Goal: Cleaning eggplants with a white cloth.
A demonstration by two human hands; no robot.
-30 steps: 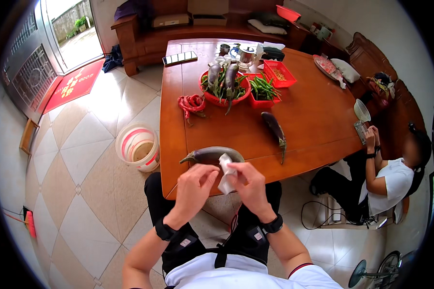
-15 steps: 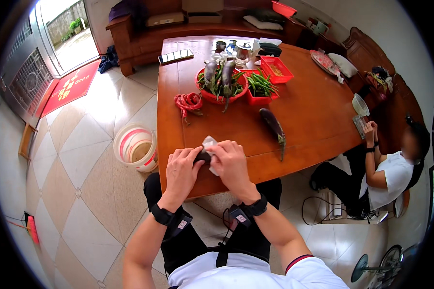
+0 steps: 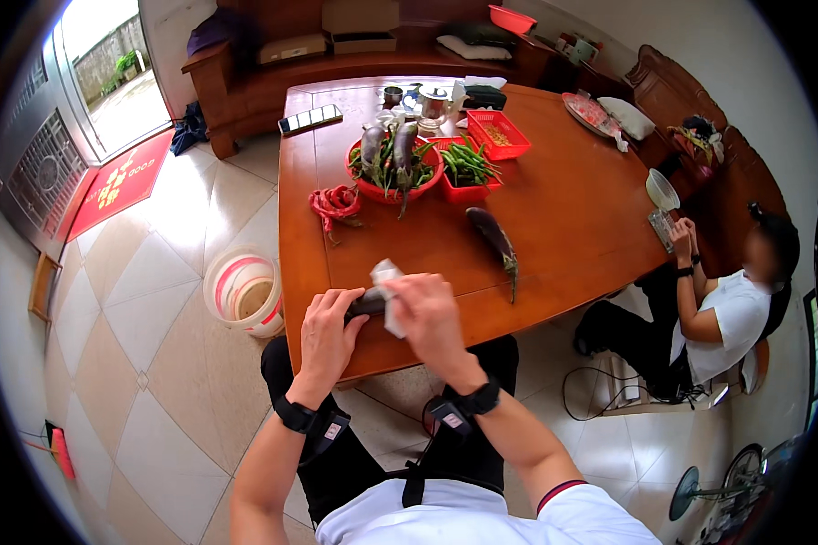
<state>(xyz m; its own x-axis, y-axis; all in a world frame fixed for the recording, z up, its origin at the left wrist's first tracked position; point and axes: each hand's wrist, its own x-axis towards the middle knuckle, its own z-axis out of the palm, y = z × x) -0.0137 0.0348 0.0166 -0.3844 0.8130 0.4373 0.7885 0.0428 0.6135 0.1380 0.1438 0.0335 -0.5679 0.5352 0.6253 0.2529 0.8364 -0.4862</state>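
At the near edge of the table, my left hand grips a dark purple eggplant, partly hidden by the fingers. My right hand pinches a crumpled white tissue against the eggplant's right end. Another eggplant lies on the wood to the right, stem toward me. Farther back, a red bowl holds eggplants and green peppers. Beside it is a red basket of green peppers. Red chilli peppers lie in a pile left of the bowl.
A phone, a metal pot and a shallow red basket are toward the far side. On the floor at left stands a white bucket. Another person sits at the right, hands at the table edge.
The view has shifted slightly, so the table sits farther left. More of the held eggplant shows between my hands. My right hand and the tissue have moved along it, away from my left hand.
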